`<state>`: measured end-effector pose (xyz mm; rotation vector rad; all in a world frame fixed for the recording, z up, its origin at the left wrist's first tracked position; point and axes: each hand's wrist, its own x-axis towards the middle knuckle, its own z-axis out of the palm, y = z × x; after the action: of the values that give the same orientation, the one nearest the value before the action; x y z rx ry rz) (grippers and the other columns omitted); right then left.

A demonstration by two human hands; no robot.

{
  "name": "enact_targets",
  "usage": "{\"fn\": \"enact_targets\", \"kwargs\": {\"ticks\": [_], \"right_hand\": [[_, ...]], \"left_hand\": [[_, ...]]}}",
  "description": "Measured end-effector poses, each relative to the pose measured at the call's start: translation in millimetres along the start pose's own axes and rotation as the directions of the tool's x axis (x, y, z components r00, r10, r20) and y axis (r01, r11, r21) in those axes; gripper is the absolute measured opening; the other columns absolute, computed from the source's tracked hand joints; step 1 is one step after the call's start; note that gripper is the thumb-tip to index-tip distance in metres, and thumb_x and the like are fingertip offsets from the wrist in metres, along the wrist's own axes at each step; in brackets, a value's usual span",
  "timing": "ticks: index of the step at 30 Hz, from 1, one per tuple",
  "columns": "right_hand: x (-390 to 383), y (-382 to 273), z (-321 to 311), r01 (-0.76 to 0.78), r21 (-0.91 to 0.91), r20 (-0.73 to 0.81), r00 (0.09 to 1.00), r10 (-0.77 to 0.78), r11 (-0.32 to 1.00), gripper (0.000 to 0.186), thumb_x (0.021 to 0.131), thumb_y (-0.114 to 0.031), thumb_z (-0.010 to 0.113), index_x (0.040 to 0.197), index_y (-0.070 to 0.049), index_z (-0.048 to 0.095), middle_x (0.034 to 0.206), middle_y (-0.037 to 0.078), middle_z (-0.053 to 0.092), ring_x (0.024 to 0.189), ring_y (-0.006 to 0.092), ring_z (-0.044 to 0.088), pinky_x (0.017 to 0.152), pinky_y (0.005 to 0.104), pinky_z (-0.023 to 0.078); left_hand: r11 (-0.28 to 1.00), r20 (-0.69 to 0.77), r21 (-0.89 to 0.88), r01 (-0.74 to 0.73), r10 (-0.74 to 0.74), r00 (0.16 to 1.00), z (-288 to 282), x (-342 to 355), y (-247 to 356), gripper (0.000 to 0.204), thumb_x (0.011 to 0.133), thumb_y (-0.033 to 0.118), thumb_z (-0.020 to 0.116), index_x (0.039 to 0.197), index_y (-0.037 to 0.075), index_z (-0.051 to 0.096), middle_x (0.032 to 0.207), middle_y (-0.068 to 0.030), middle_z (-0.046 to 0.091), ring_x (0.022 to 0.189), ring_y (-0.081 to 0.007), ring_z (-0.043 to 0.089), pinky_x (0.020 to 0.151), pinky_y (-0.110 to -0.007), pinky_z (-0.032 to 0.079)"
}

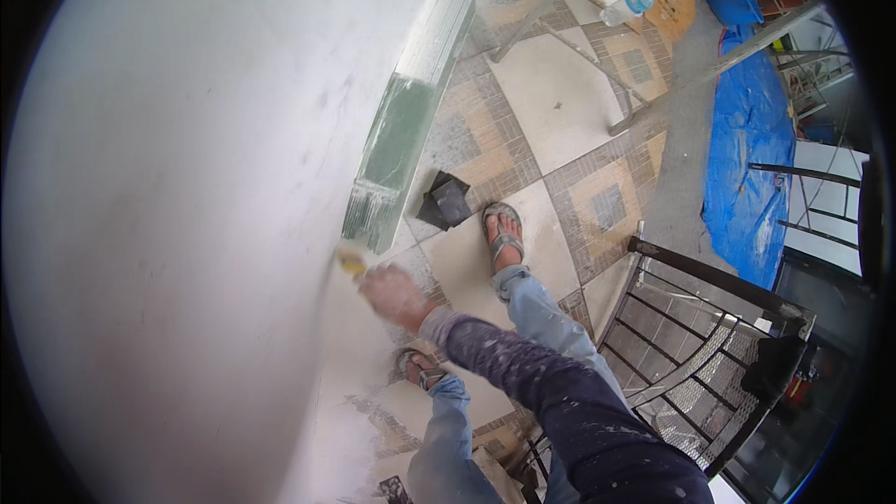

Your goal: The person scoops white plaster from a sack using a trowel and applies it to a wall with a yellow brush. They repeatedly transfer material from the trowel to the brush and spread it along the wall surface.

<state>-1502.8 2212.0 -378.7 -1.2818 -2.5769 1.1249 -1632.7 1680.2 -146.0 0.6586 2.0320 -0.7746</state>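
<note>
My right hand (397, 294) grips a small yellow-handled tool (351, 261), blurred, perhaps a brush or scraper, against or very near the white wall (205, 205). Just beyond it runs a long strip (397, 131) along the foot of the wall, green with streaky white patches. Dark flat squares (445, 201), like sandpaper sheets, lie on the tiled floor (551, 103) beside the strip, near my sandalled foot. My left hand is out of view.
A black metal railing or gate (672, 308) stands at lower right by my legs. Blue plastic sheeting (747, 159) lies along the right. Metal frame legs (537, 9), a clear bottle (625, 7) and a blue bin (733, 2) are at upper right.
</note>
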Motion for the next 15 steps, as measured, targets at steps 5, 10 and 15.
{"fn": "enact_targets", "kwargs": {"ticks": [5,10,15], "right_hand": [[-1,7,-9,-0.283,-0.046,-0.404,0.882,0.242,0.958,0.014,0.085,-0.014,0.058,0.099,-0.010,0.058,0.088,0.008,0.063,0.081,0.0258,0.063,0.076,0.0406,0.047],[-12,-14,-18,-0.114,0.088,0.172,0.980,0.098,0.990,0.014,0.088,-0.017,0.057,0.101,-0.011,0.057,0.088,0.008,0.063,0.089,0.0244,0.064,0.081,0.0404,0.046],[-8,1,2,-0.308,-0.055,-0.095,0.948,0.302,0.950,0.016,0.088,-0.020,0.057,0.101,-0.010,0.058,0.091,0.008,0.064,0.089,0.0253,0.065,0.085,0.0419,0.045]], "left_hand": [[0.943,-0.056,-0.328,0.051,-0.074,0.996,27,18,-18,0.071,0.078,0.061,0.064,0.106,-0.004,0.064,0.103,-0.0264,0.063,0.099,-0.0405,0.059,0.087,-0.048,0.046],[0.892,-0.021,-0.445,0.085,-0.105,0.994,48,24,-41,0.064,0.080,0.055,0.065,0.113,0.001,0.062,0.103,-0.0229,0.063,0.100,-0.0389,0.058,0.089,-0.045,0.045],[0.723,-0.245,0.624,-0.296,0.541,0.804,44,28,-38,0.059,0.076,0.049,0.073,0.117,0.008,0.062,0.113,-0.0201,0.058,0.104,-0.0372,0.057,0.090,-0.046,0.046]]}}
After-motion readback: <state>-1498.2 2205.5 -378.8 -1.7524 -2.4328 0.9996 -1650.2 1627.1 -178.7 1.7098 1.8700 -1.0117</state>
